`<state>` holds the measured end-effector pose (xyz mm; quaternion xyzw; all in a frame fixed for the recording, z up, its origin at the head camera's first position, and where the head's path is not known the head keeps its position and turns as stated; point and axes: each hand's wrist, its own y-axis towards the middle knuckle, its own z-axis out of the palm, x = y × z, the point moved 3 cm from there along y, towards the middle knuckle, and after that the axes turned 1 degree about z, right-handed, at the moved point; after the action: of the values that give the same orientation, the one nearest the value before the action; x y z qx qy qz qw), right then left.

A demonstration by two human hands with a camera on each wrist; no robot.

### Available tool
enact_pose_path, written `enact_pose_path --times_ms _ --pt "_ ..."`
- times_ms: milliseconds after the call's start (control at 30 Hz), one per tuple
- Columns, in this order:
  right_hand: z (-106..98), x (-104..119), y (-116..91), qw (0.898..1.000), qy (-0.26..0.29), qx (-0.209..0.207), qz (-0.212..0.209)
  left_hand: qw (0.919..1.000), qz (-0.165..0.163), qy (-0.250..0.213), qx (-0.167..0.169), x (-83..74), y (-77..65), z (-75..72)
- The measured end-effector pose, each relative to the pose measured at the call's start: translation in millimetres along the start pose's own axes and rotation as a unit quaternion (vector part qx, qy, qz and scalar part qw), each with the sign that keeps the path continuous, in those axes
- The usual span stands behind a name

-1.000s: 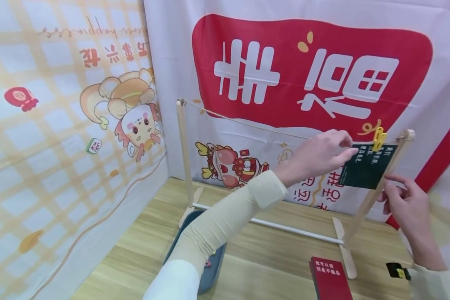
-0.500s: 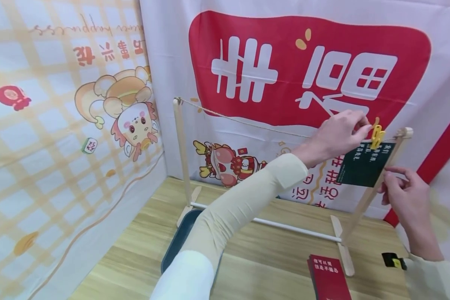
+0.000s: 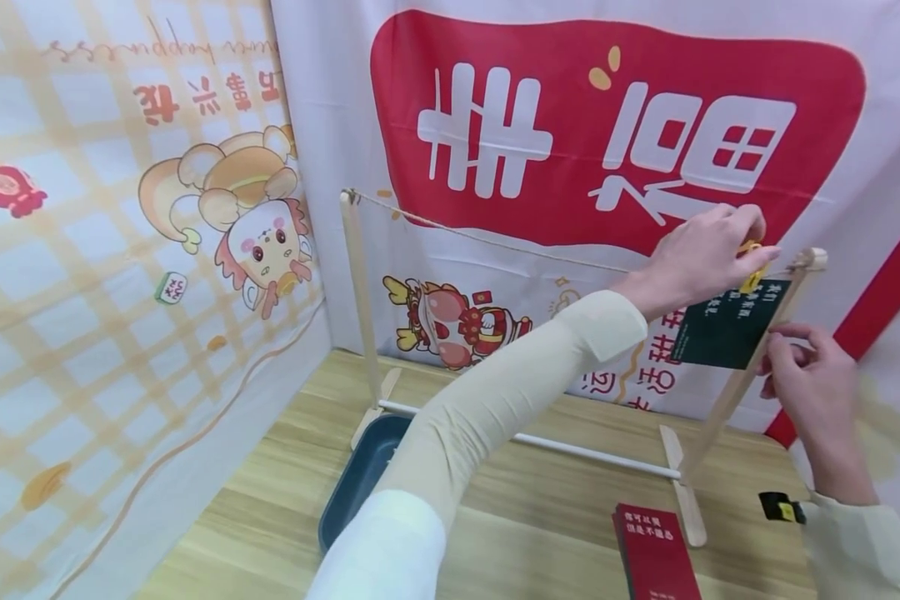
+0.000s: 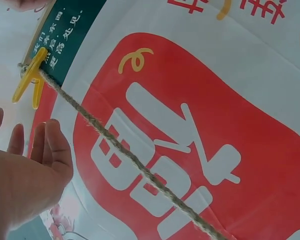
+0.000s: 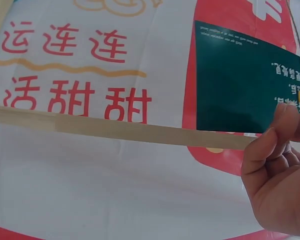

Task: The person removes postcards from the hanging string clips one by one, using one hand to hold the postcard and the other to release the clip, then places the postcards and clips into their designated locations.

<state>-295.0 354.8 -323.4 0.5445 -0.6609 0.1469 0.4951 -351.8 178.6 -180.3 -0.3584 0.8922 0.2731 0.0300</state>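
A yellow clothespin (image 4: pixel 32 75) sits on the twine (image 4: pixel 135 159) over the upper edge of a dark green card (image 3: pixel 731 329), which hangs by the right post. Close to the clothespin's handles, my left hand (image 3: pixel 708 254) has thumb and fingers spread on either side; the left wrist view shows a gap between fingertips and handles. Beside the wooden post (image 5: pixel 155 139) is my right hand (image 3: pixel 813 387), fingers loosely bent, with fingertips at the post's edge. Whether they touch the post is unclear.
A stack of red cards (image 3: pixel 656 550) lies on the wooden table (image 3: pixel 540 533). The dark blue tray (image 3: pixel 337 492) at the left is partly hidden by my left arm. A white rod (image 3: pixel 600 454) joins the frame's feet, and a printed cloth backs it.
My left hand has moved right along the twine to the clothespin. The right hand stays beside the post. The whole head view has shifted slightly.
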Motion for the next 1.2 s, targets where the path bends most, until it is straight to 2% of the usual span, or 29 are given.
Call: enact_pose_path --times_ms 200,367,600,833,1000,1200 --pt "1.1 -1.0 1.4 1.0 -0.002 -0.014 -0.007 0.9993 -0.021 0.022 0.021 -7.0 6.8 4.6" --pt "2.3 0.7 2.6 0.999 -0.003 -0.029 -0.015 0.9982 -0.043 0.016 0.038 -9.3 8.4 7.0" --pt "1.8 -2.2 1.7 1.0 0.009 -0.029 -0.007 0.9974 -0.057 -0.027 0.034 -9.2 11.0 10.6" --pt "4.7 -1.7 1.7 1.0 -0.018 0.003 -0.007 0.9912 -0.089 -0.095 0.025 -0.8 11.8 14.4" --pt "5.0 -1.3 1.5 0.999 -0.028 0.0 -0.034 0.9897 -0.093 -0.107 0.021 0.3 12.9 15.1" --pt "1.7 -2.3 3.0 0.999 0.004 -0.007 -0.037 0.9885 -0.099 -0.113 0.022 -1.7 13.9 12.4"
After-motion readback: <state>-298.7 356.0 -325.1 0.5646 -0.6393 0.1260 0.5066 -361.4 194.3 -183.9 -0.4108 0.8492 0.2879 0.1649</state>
